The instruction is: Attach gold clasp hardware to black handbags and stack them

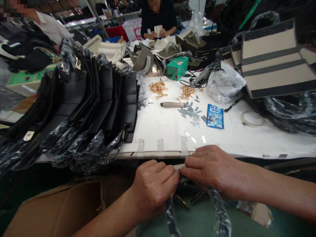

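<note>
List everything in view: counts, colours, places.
table: one, white, centre
handbags: several, black, left
bag pieces: several, olive, far side
open bags: at least two, beige-lined, right
control box: one, green, far middle
metal fittings: two piles, gold, mid-table
metal plates: many, silver-grey, centre-right
wrapped rod: one, beige, mid-table
printed packet: one, blue, beside metal plates
plastic bag: one, translucent, right
tape roll: one, pale, right
cardboard box: one, brown, lower left
co-workers: two, dark and white tops, background
plastic-wrapped straps: two lengths, black, bottom centre
strip: one, whitish, lower centre
left hand: one, bare, gripping strip
right hand: one, bare, gripping strip
</note>
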A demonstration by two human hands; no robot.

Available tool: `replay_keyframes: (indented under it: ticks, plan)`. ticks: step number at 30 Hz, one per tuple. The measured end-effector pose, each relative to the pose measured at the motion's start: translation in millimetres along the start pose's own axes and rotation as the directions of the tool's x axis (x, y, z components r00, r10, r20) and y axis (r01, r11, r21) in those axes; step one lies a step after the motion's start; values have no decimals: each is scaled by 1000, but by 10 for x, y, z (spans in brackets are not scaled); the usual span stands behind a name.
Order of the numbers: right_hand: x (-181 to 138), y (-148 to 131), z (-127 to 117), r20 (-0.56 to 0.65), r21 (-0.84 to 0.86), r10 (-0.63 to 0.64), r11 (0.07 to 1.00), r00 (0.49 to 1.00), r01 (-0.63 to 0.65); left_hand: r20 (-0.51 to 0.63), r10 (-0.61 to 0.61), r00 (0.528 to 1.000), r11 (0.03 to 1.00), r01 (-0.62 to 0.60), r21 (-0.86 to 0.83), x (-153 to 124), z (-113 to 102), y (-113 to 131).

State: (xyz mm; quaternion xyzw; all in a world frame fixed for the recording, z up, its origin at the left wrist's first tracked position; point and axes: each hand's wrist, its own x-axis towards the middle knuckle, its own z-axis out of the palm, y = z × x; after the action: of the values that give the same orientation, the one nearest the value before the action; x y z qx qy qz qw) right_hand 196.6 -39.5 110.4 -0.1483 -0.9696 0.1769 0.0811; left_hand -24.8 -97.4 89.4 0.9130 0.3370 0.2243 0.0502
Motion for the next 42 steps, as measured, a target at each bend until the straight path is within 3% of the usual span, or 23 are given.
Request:
replay_keyframes:
  ticks: [4, 9, 14, 18, 23, 27, 31, 36, 42]
  plan:
    - [-27, -21, -17, -38, -30, 131, 991, 991, -132, -50, -36, 998, 999, 38, 30, 19, -35, -19]
    - [-78, -74, -137, 71, 145, 282, 946, 957, -290, -39, 7, 999, 999, -6, 36, 24, -75, 26]
    - [-137, -93, -221, 182, 280, 270, 908, 946, -313, -31, 55, 998, 997, -53, 53, -3, -83, 94]
    - [-134, -94, -189, 209, 262, 249, 918, 946, -299, -4, 12, 1000, 1000, -12, 4, -45, -55, 96]
    - [-129, -126, -7, 109, 177, 258, 945, 960, -274, 38, -76, 996, 997, 77, -28, -118, 20, 49]
    - [-174, -161, 107, -73, 129, 303, 948, 950, -292, -22, -109, 994, 993, 108, -42, -148, 50, 36]
    - [-183, -177, 128, -155, 68, 272, 962, 950, -265, -74, -116, 990, 988, 108, -109, -146, 73, 45]
    - [-137, -94, 135, -170, 65, 227, 974, 959, -219, -96, -185, 978, 950, 153, -271, -85, 118, 15]
    - [-23, 105, 86, -95, 143, 303, 947, 948, -288, 91, -399, 912, 842, 404, -358, 103, 65, -103]
